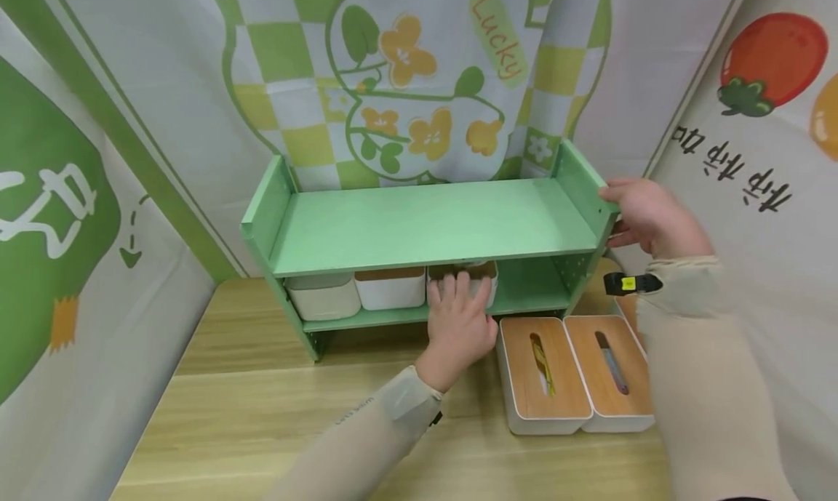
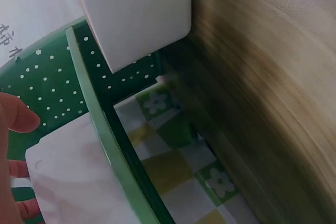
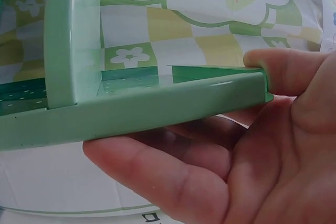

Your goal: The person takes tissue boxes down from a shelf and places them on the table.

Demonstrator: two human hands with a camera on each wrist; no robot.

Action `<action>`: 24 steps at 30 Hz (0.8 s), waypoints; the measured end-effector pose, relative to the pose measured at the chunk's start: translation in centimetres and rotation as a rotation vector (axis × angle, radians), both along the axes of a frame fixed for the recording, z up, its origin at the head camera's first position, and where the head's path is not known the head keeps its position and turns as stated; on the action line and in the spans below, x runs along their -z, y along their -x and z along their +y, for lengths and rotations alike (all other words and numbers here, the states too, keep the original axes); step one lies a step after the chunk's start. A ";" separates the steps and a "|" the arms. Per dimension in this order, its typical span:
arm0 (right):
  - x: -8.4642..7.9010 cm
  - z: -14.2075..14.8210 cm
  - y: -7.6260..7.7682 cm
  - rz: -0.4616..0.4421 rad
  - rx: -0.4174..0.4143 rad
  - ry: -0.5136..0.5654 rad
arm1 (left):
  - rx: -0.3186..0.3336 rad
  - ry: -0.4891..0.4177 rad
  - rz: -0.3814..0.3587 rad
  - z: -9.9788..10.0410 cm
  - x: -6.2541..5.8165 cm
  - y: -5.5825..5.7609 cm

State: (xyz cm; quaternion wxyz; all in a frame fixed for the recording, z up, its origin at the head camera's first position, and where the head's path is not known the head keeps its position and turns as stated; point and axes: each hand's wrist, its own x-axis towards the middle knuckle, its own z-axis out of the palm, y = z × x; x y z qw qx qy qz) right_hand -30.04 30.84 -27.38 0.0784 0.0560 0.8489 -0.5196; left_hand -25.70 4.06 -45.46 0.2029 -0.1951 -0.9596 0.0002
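Observation:
A green two-tier shelf (image 1: 432, 221) stands against the patterned backdrop. My right hand (image 1: 657, 214) grips the front edge of its right side panel (image 3: 210, 98), thumb on one face and fingers on the other in the right wrist view. On the lower tier, my left hand (image 1: 458, 326) lays spread fingers against the front of a white box (image 1: 492, 291), covering much of it. In the left wrist view, the thumb (image 2: 23, 116) is off the box and the fingertips are by its edge. A wood-lidded white box (image 1: 393, 291) and a cream box (image 1: 324, 297) sit to its left.
Two white boxes with slotted wooden lids, a nearer one (image 1: 524, 406) and one beside it (image 1: 618, 421), stand on the wooden table (image 1: 262, 428) right of the left hand. Part of another box (image 1: 627, 308) shows behind the right forearm. Printed walls (image 1: 753, 254) flank the table.

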 end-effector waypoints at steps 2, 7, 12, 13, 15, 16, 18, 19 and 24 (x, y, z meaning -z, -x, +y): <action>0.1 -0.1 0.0 -0.002 -0.007 0.004 | -0.017 0.016 -0.012 0.1 0.2 0.0; 0.3 0.0 -0.1 0.017 -0.024 -0.001 | -0.022 0.048 -0.012 0.4 0.2 -0.3; 0.4 0.3 -0.1 0.027 -0.024 -0.018 | 0.025 0.070 0.005 0.6 0.0 -1.2; 0.4 0.3 -0.1 0.028 -0.022 -0.018 | 0.029 0.069 0.005 0.6 0.0 -1.4; 0.5 0.4 -0.1 0.028 -0.025 -0.019 | 0.027 0.059 0.002 0.6 -0.1 -1.6; 0.5 0.4 -0.1 0.027 -0.027 -0.018 | 0.023 0.053 -0.002 0.6 -0.1 -1.6; 0.6 0.4 -0.1 0.030 -0.029 -0.023 | 0.016 0.046 -0.010 0.7 -0.1 -1.5; 0.6 0.4 -0.2 0.032 -0.031 -0.027 | 0.014 0.043 -0.015 0.7 0.0 -1.5; 0.7 0.4 -0.1 0.041 -0.036 -0.048 | 0.012 0.049 -0.028 0.6 0.1 -1.7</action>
